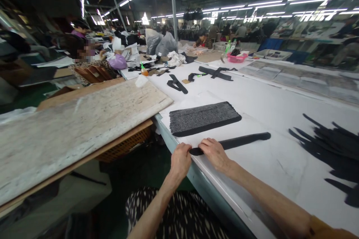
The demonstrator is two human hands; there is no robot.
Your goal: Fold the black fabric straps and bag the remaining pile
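Observation:
A long black fabric strip (pixel 244 140) lies along the white table near its front edge. My left hand (pixel 181 157) is closed at the strip's near end, fingers pinched together at the table edge. Just to the right, my right hand (pixel 214 153) presses its bent fingers onto the same strip. Beyond both hands lies a neat row of stacked grey strips with black edges (pixel 206 117), set side by side. A loose pile of black strips (pixel 328 145) spreads at the right.
A worn pale board (pixel 84 119) adjoins the table on the left, above an orange crate (pixel 123 143). Farther back are black scraps (pixel 215 73), a bottle of orange liquid (pixel 144 70), a pink basket (pixel 237 58) and grey plastic bags (pixel 161 43). A co-worker (pixel 86 56) sits at left.

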